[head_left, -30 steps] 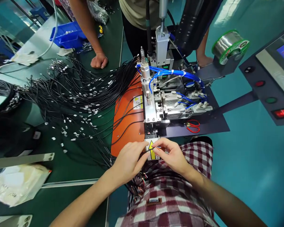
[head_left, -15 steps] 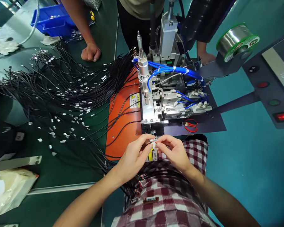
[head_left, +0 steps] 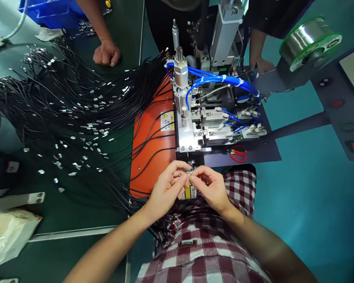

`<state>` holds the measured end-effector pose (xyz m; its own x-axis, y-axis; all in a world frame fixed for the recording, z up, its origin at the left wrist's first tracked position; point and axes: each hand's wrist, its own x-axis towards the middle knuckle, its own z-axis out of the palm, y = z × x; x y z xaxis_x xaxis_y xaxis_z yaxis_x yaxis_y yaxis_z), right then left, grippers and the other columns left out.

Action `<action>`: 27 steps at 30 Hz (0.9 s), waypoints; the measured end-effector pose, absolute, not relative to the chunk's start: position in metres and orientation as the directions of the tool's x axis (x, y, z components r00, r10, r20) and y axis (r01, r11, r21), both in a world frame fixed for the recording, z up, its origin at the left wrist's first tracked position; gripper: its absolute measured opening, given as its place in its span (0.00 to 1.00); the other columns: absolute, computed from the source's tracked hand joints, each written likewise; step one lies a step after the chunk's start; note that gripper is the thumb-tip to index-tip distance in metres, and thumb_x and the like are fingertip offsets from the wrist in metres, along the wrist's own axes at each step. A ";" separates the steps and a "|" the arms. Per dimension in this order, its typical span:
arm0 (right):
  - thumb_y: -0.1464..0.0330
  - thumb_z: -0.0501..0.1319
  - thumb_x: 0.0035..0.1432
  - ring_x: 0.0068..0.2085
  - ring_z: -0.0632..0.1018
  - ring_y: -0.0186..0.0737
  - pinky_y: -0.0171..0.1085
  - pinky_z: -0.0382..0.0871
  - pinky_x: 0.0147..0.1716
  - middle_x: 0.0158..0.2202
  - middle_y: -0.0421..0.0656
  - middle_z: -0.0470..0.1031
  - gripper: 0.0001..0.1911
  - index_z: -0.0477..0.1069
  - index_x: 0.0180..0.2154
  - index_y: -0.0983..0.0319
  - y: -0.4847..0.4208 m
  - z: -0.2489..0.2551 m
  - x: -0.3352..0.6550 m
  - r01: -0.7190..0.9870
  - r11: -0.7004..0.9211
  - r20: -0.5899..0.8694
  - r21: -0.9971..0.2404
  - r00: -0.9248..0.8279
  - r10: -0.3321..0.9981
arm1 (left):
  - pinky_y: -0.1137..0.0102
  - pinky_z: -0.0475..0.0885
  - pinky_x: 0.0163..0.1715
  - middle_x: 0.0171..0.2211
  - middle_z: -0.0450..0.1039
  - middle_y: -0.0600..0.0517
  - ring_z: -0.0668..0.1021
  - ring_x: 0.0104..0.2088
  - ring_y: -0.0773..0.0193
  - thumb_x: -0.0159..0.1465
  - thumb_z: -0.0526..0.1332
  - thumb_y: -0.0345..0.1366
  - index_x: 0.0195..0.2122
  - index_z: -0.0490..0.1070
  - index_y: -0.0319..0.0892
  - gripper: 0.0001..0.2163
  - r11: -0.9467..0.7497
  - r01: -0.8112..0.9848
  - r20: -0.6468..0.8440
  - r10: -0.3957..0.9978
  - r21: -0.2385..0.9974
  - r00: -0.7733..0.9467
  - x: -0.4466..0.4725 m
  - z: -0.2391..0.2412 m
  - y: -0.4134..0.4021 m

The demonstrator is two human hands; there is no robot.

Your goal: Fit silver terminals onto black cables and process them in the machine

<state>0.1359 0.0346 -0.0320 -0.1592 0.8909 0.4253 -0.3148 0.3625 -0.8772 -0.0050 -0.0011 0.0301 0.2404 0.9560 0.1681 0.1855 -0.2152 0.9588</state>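
Observation:
My left hand (head_left: 165,188) and my right hand (head_left: 211,188) meet just in front of the metal machine (head_left: 208,118), fingertips pinched together on a small wire end with a tiny connector (head_left: 189,172). The piece sits right at the machine's front slot, above a yellow warning label (head_left: 189,192). A bundle of black cables with coloured wire tips (head_left: 168,226) lies in my lap below my left wrist. The machine stands beside an orange plate (head_left: 149,157) with several black cables across it.
A large fan of black cables with metal tags (head_left: 70,106) covers the green table at left. Another person's fist (head_left: 107,53) rests on the table at the back. Red scissors (head_left: 238,154) lie on the dark base. A solder spool (head_left: 311,39) and control panel (head_left: 342,106) are at right.
Both hands have moved up and forward from over the yellow label to the machine's front slot, fingers pinched closer together. The view has shifted down and left.

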 end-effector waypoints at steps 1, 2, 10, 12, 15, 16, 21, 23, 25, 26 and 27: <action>0.67 0.64 0.56 0.26 0.70 0.33 0.32 0.64 0.25 0.25 0.39 0.71 0.06 0.71 0.29 0.63 0.034 -0.032 0.135 -0.283 0.409 0.459 -0.868 -0.138 0.878 | 0.78 0.60 0.19 0.27 0.64 0.57 0.64 0.19 0.76 0.67 0.56 0.39 0.47 0.63 0.43 0.10 -0.213 0.174 0.170 0.958 0.962 0.231 -0.005 0.030 -0.001; 0.69 0.63 0.57 0.27 0.70 0.33 0.32 0.64 0.26 0.26 0.39 0.72 0.05 0.71 0.29 0.63 0.034 -0.033 0.135 -0.252 0.456 0.495 -0.854 -0.123 0.860 | 0.78 0.60 0.18 0.26 0.64 0.58 0.64 0.18 0.76 0.66 0.57 0.39 0.48 0.63 0.43 0.11 -0.204 0.162 0.166 0.961 0.965 0.223 -0.005 0.029 -0.001; 0.70 0.62 0.58 0.29 0.71 0.33 0.32 0.63 0.27 0.28 0.40 0.72 0.03 0.73 0.31 0.62 0.038 -0.038 0.142 -0.154 0.559 0.579 -0.815 -0.162 0.799 | 0.79 0.56 0.15 0.20 0.64 0.58 0.62 0.15 0.77 0.63 0.61 0.40 0.39 0.69 0.38 0.10 -0.106 0.182 0.072 0.980 0.978 0.184 -0.008 0.028 0.004; 0.70 0.62 0.58 0.29 0.71 0.33 0.32 0.63 0.27 0.29 0.40 0.73 0.03 0.73 0.32 0.63 0.039 -0.035 0.148 -0.139 0.546 0.563 -0.826 -0.200 0.802 | 0.80 0.56 0.15 0.20 0.64 0.58 0.62 0.16 0.76 0.62 0.61 0.40 0.39 0.69 0.38 0.10 -0.098 0.200 0.066 0.985 0.975 0.158 -0.007 0.029 0.002; 0.70 0.61 0.59 0.28 0.70 0.33 0.32 0.63 0.26 0.29 0.41 0.72 0.04 0.73 0.32 0.63 0.043 -0.029 0.159 -0.111 0.526 0.537 -0.843 -0.209 0.817 | 0.79 0.58 0.17 0.22 0.65 0.57 0.63 0.18 0.75 0.62 0.61 0.40 0.38 0.70 0.38 0.10 -0.110 0.241 0.079 0.988 0.964 0.134 -0.005 0.027 -0.001; 0.70 0.61 0.59 0.28 0.70 0.33 0.33 0.63 0.26 0.29 0.41 0.72 0.04 0.73 0.32 0.63 0.043 -0.027 0.161 -0.103 0.526 0.535 -0.844 -0.207 0.819 | 0.79 0.59 0.19 0.23 0.66 0.56 0.65 0.20 0.75 0.62 0.61 0.39 0.38 0.70 0.38 0.09 -0.125 0.261 0.092 0.987 0.957 0.135 -0.005 0.026 -0.001; 0.71 0.62 0.58 0.29 0.71 0.34 0.32 0.63 0.27 0.30 0.40 0.72 0.03 0.73 0.32 0.63 0.045 -0.020 0.167 -0.077 0.560 0.560 -0.825 -0.252 0.789 | 0.76 0.62 0.23 0.25 0.66 0.55 0.67 0.24 0.71 0.64 0.58 0.38 0.39 0.71 0.39 0.08 -0.213 0.398 0.163 0.974 0.892 0.158 -0.004 0.020 0.000; 0.70 0.61 0.59 0.30 0.71 0.34 0.32 0.63 0.27 0.30 0.41 0.72 0.03 0.73 0.33 0.62 0.045 -0.021 0.168 -0.081 0.564 0.564 -0.822 -0.256 0.785 | 0.75 0.63 0.26 0.26 0.67 0.55 0.69 0.26 0.69 0.65 0.56 0.35 0.39 0.71 0.40 0.07 -0.276 0.494 0.172 0.954 0.825 0.247 -0.005 0.024 -0.003; 0.68 0.60 0.60 0.29 0.71 0.34 0.33 0.64 0.27 0.30 0.41 0.71 0.04 0.72 0.33 0.62 0.044 -0.023 0.170 -0.090 0.554 0.557 -0.828 -0.245 0.793 | 0.74 0.65 0.30 0.28 0.70 0.54 0.71 0.28 0.68 0.65 0.54 0.31 0.38 0.72 0.42 0.07 -0.364 0.609 0.091 0.898 0.705 0.431 -0.009 0.031 -0.012; 0.68 0.60 0.60 0.28 0.71 0.34 0.33 0.64 0.27 0.30 0.41 0.71 0.05 0.72 0.34 0.62 0.044 -0.024 0.172 -0.092 0.545 0.550 -0.833 -0.238 0.801 | 0.73 0.66 0.31 0.29 0.71 0.54 0.72 0.30 0.67 0.65 0.55 0.30 0.37 0.72 0.42 0.07 -0.410 0.658 0.015 0.855 0.631 0.519 -0.013 0.035 -0.018; 0.67 0.59 0.61 0.28 0.70 0.34 0.33 0.64 0.27 0.30 0.41 0.71 0.06 0.72 0.34 0.62 0.043 -0.026 0.175 -0.090 0.537 0.542 -0.838 -0.234 0.807 | 0.73 0.67 0.33 0.31 0.72 0.54 0.73 0.32 0.66 0.64 0.55 0.29 0.36 0.73 0.43 0.07 -0.450 0.697 -0.062 0.815 0.558 0.576 -0.018 0.037 -0.026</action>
<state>0.1745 0.0433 -0.0256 -0.2335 0.8070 0.5425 -0.0902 0.5375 -0.8384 -0.0175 -0.0263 0.0372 0.5762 0.8149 -0.0625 0.6971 -0.4501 0.5580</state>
